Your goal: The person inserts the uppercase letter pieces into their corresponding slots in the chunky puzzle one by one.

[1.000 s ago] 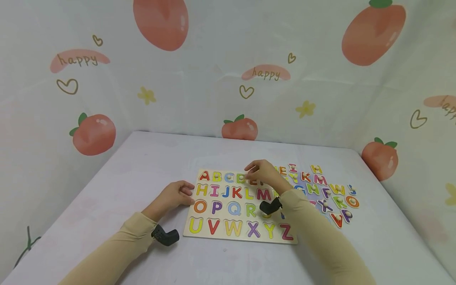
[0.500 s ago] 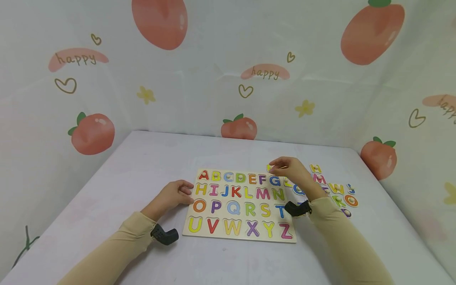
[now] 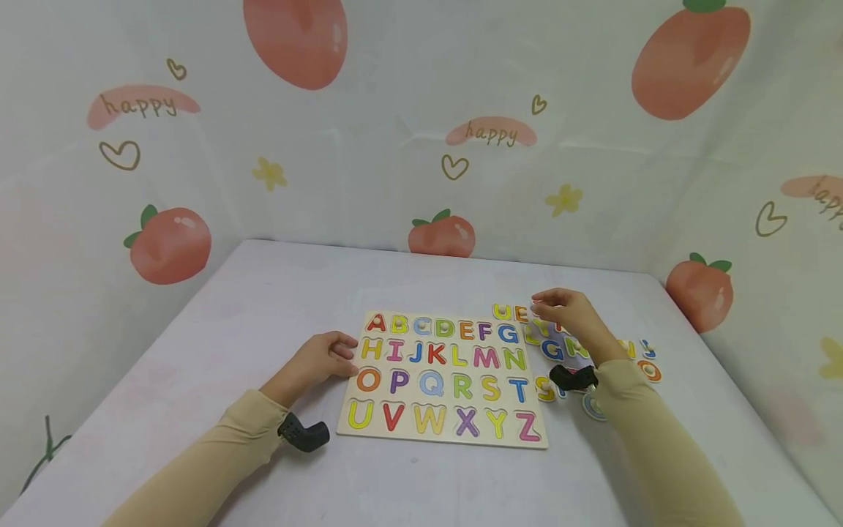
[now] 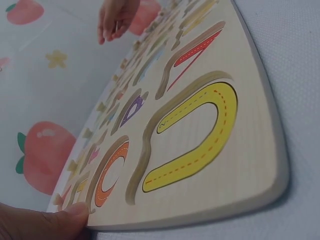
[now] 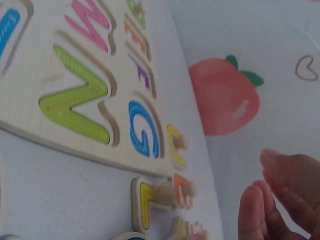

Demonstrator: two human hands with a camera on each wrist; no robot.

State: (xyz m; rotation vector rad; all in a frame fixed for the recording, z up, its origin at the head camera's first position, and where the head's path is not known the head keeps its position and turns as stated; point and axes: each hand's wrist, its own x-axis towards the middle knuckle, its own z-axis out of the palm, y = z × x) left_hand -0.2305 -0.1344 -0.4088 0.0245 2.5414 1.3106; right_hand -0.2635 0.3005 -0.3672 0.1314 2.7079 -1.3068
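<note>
On a white bench [image 3: 395, 483] before a peach-printed backdrop [image 3: 369, 183], loose letters [image 3: 552, 351] lie right of an alphabet board [image 3: 477, 386], some partly covered by the right hand [image 3: 573, 315], hovering with thumb and fingers parted; the relaxed left hand [image 3: 321, 362] touches the board's left edge.

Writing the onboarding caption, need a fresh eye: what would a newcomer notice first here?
Probably the bright wooden letter board in the middle of the white table, with the left hand at its left edge. Next, the jumble of loose letter pieces to its right, where the right hand hovers. Behind it all, the big peaches on the backdrop also pull the eye.
</note>
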